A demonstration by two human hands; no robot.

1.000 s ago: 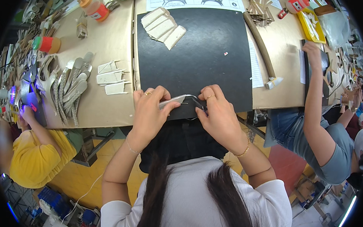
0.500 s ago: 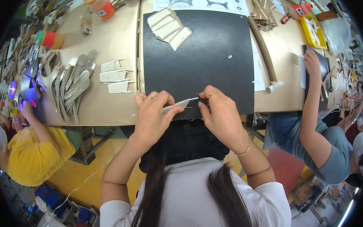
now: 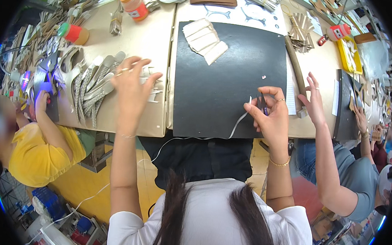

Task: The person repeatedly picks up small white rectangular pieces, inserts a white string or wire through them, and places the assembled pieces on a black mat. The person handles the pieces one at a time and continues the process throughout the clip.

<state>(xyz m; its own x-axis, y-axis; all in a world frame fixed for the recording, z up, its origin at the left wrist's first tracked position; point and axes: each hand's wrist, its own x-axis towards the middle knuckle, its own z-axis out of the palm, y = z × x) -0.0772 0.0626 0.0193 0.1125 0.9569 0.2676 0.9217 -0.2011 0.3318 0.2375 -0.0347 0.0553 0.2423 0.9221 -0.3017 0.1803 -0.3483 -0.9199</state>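
Note:
My left hand (image 3: 133, 85) is raised over the left part of the table with its fingers spread and nothing visible in them. It partly covers a small group of cream pieces (image 3: 153, 94), and grey braided straps (image 3: 97, 87) lie just to its left. Over the black mat (image 3: 225, 86), my right hand (image 3: 272, 116) is closed around small dark snips (image 3: 263, 105), blades pointing up. A thin white cord (image 3: 237, 124) is pinched at its thumb and fingertips, its short end sticking up. From there the cord droops across my lap toward the floor at left.
Joined cream pieces (image 3: 201, 36) lie on the mat's far part. Glue bottles (image 3: 133, 6) and a yellow tray (image 3: 350, 53) stand farther back. At right, a co-worker's hand (image 3: 314, 100) reaches near a long brown roll (image 3: 295, 61); another person in yellow sits at left.
My hands have parted: the left went left to the cream pieces and no longer shows the piece it held. My right hand moved right with the snips and cord. The right-hand co-worker's arm reached closer.

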